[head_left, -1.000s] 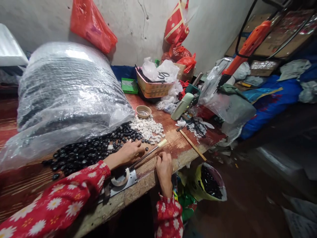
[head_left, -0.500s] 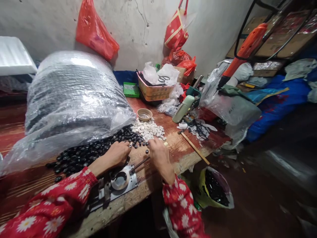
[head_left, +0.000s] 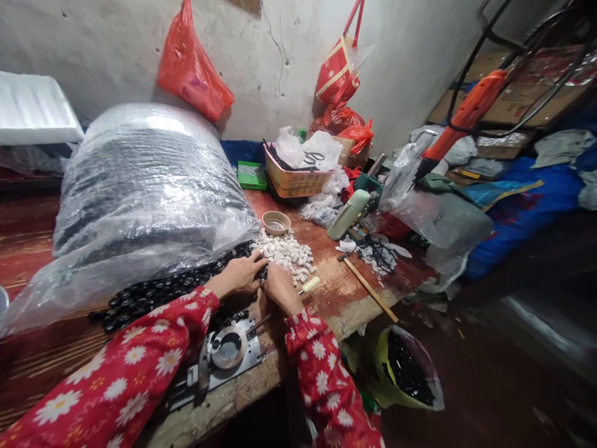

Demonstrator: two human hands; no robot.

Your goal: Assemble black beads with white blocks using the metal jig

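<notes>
Head view, left hand (head_left: 240,275), right hand (head_left: 281,288) beside black pieces (head_left: 152,294), inside bench edge (head_left: 359,314), cannot tell either grip

A red plastic bag (head_left: 193,78) hangs on the cracked wall (head_left: 261,59). Below, a green tray (head_left: 252,176) sits beside a pink-rimmed basket (head_left: 298,183) holding 1 pair of scissors (head_left: 314,159). A pale green bottle (head_left: 349,214) is nearer; an orange power tool (head_left: 466,115) slants before cardboard boxes (head_left: 536,93).
</notes>
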